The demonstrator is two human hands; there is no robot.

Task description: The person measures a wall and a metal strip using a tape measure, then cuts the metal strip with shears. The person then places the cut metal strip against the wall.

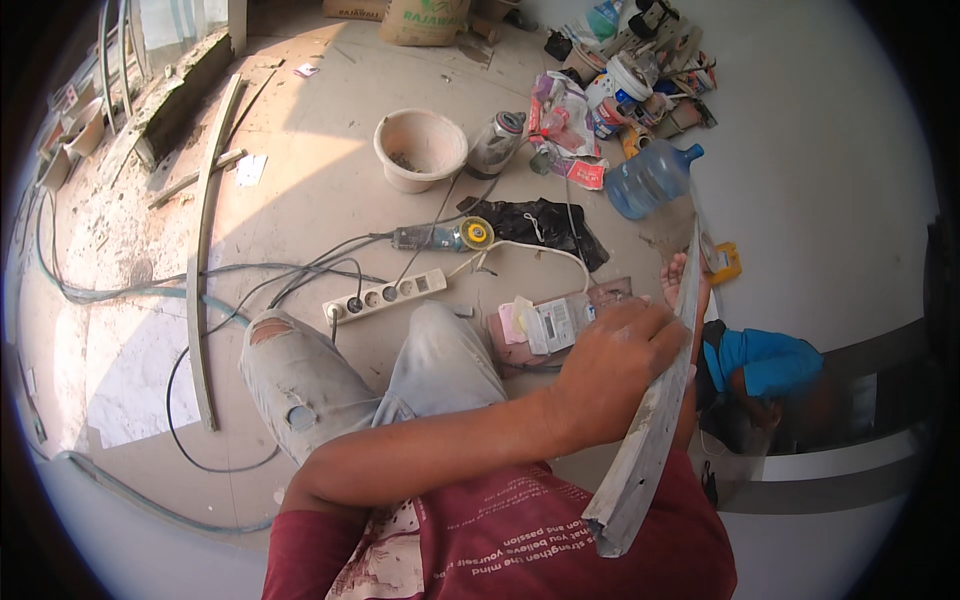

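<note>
A long, dusty grey metal channel (640, 450) runs from near my chest up to the wall on the right, its near end bent and hollow. My left hand (630, 345) reaches across my body and grips the channel around its middle, fingers closed over the edge. Farther along, my right hand (680, 280) lies against the channel's underside, its curled fingers showing on the left; the channel covers much of the palm. Beside that hand sits a yellow object (728, 263). Below my left hand, near my knee, lies a white box-like device (550, 325) with pink pieces.
An angle grinder (445, 235) and a power strip (385, 295) with plugged cords lie ahead. Beyond are a tub (420, 150), a blue water jug (650, 178) and cluttered buckets (635, 80). Another channel (205, 250) lies left. A person in blue (765, 365) is at right.
</note>
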